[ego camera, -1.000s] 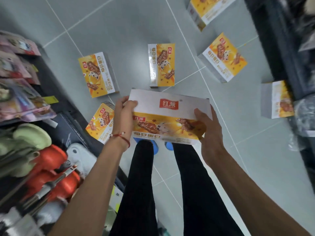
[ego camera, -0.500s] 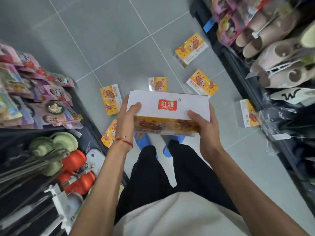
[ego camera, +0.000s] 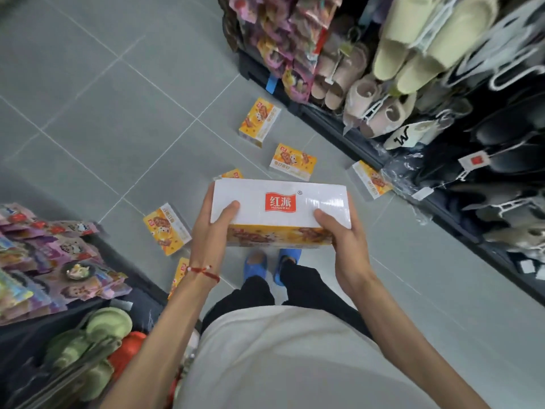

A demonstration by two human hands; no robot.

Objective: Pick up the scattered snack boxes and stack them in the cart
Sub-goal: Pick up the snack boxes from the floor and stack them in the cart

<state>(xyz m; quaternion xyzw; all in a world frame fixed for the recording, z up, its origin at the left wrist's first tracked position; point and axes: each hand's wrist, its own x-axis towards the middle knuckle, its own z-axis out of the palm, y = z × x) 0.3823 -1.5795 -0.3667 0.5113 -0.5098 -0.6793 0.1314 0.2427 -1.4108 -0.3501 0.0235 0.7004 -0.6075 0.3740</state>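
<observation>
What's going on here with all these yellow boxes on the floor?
A person standing in a shop aisle holds one snack box roughly level in front of them, the left grip and right grip curled round its two ends. At least five more scattered boxes lie on the tiled floor around their feet. No cart is in view.

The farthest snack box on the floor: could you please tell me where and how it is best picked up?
Probably from above, pinching across its width by the two long sides: the farthest snack box lies flat, printed face up, with bare floor along both sides.
</observation>
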